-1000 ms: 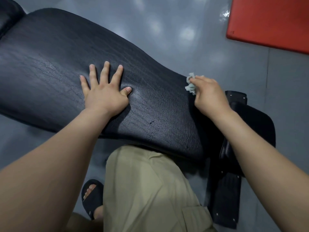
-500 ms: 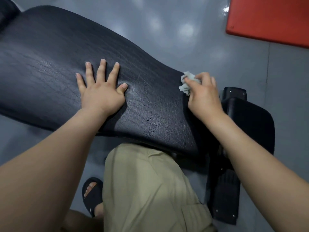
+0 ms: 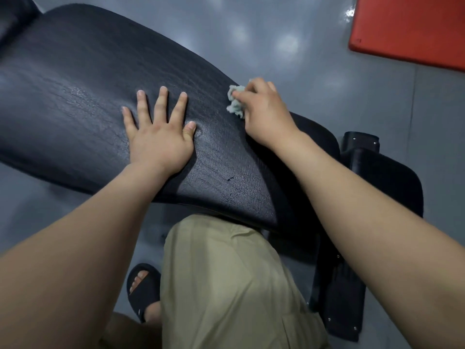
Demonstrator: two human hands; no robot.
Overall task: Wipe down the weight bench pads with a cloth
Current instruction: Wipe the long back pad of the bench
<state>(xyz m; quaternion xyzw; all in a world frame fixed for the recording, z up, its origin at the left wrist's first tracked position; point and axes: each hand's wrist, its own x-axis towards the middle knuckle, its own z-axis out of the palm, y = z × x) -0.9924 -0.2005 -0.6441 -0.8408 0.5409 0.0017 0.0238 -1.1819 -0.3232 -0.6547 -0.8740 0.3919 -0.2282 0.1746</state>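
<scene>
Head view: pale cloth [image 3: 235,103], light, soft, easily bunched, wadded in the curled fingers of the right hand [image 3: 264,112] on the far edge of the black bench pad [image 3: 75,96], whose firm, cracked vinyl the flat, spread-fingered left hand [image 3: 158,137] steadies.

Two hands show on the bench: one left hand [image 3: 158,144] and one right hand [image 3: 264,114]. One crumpled cloth [image 3: 235,102] sits at the far edge of the long pad [image 3: 75,96]. Two black pads are plain: that one and a smaller pad [image 3: 392,182] off its right end. One red mat [image 3: 412,28], one sandal [image 3: 142,290].
</scene>
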